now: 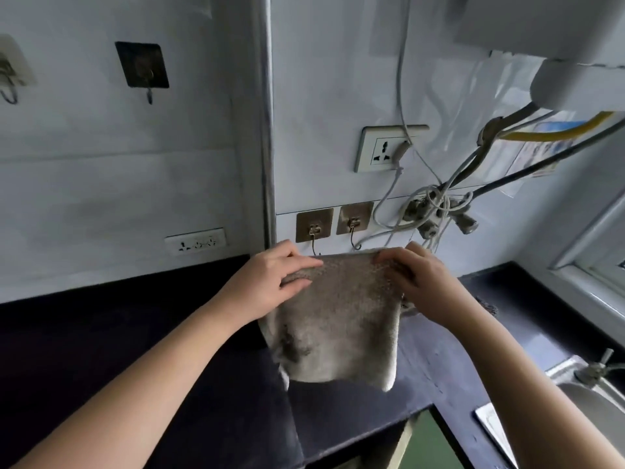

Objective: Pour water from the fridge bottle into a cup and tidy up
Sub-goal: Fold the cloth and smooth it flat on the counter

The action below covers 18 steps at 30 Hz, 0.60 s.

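Cloth (341, 319) hangs at centre frame, its top edge pinched by the left hand (270, 279) and right hand (422, 286). Held just below two wall hooks (314, 228), it is probably being hung up; bottle and cup are out of sight.

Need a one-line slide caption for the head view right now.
Both hands, left hand and right hand, hold a grey cloth by its top edge below two wall hooks, above the dark counter.

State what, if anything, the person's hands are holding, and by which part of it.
Both hands, left and right, hold a grey cloth by its top edge, one near each upper corner; the rest hangs down above the dark counter.
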Tool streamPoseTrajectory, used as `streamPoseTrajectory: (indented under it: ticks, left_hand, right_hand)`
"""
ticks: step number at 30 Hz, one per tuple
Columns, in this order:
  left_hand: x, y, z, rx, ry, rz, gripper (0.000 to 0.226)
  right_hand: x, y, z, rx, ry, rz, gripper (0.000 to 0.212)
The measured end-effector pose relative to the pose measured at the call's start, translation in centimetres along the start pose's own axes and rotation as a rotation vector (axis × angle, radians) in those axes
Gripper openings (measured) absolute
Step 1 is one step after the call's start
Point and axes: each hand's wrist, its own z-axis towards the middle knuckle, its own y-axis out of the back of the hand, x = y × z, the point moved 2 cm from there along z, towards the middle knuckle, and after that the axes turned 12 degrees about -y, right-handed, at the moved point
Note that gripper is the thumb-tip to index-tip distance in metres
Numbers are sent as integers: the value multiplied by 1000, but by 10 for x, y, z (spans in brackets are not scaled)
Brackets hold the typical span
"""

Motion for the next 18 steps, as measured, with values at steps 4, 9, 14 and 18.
streamPoseTrajectory:
  ticks: [4, 9, 14, 18]
  left_hand:
    - [5, -10, 5, -73, -63, 160, 35]
    - [24, -17, 21, -111, -52, 284, 36]
    - [35, -29, 37, -100, -22, 402, 39]
    - [35, -40, 38, -98, 40, 417, 39]
  right_hand:
    - [-11, -4, 23, -45, 64, 4, 25]
    - [-20, -16, 50, -32, 44, 48, 28]
    - [-23, -23, 76, 11, -58, 97, 29]
    - [-29, -30, 85, 10, -124, 128, 28]
